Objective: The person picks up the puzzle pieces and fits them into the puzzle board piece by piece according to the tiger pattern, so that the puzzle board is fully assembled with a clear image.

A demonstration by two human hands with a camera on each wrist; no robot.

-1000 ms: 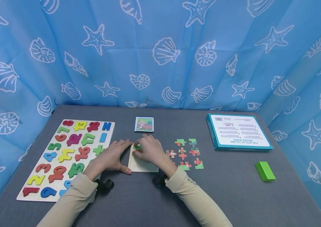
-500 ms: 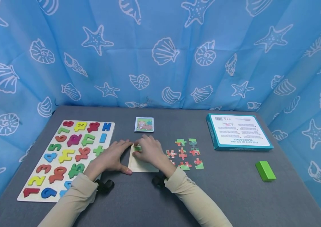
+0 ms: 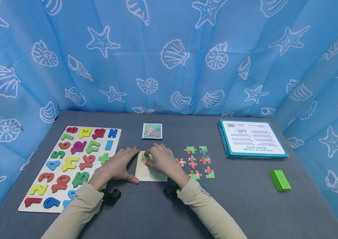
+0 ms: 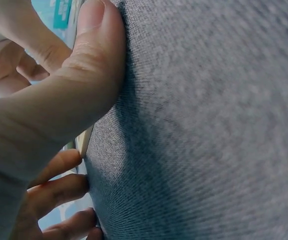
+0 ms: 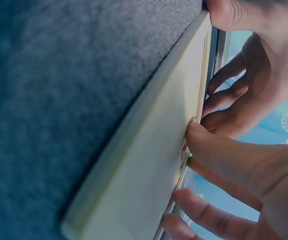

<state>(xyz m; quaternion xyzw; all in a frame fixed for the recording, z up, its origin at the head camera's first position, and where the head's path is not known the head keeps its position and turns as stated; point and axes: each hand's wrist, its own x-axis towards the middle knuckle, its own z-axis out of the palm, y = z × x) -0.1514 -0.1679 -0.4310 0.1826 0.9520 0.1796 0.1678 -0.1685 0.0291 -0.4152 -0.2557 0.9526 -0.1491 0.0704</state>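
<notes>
A small square wooden puzzle tray (image 3: 149,176) lies on the table between both hands. My left hand (image 3: 116,166) rests along its left side, thumb at the near corner and outstretched fingers at the far one. Inside the tray's far left corner is a green and red jigsaw piece (image 3: 144,159), partly covered by fingers. My right hand (image 3: 161,161) reaches over the tray and pinches this piece between thumb and fingers. In the right wrist view, the right thumb (image 5: 219,147) sits at the edge of a thin piece on the tray.
Several loose jigsaw pieces (image 3: 192,162) lie right of the tray. Beyond it is a small picture card (image 3: 152,131). A number board (image 3: 76,166) fills the left. A teal-edged box (image 3: 252,139) and a green block (image 3: 280,180) lie to the right. A blue curtain (image 3: 169,66) hangs behind.
My right hand has shifted slightly right, so more of the jigsaw piece in the tray's corner shows. My left hand has stayed at the tray's side.
</notes>
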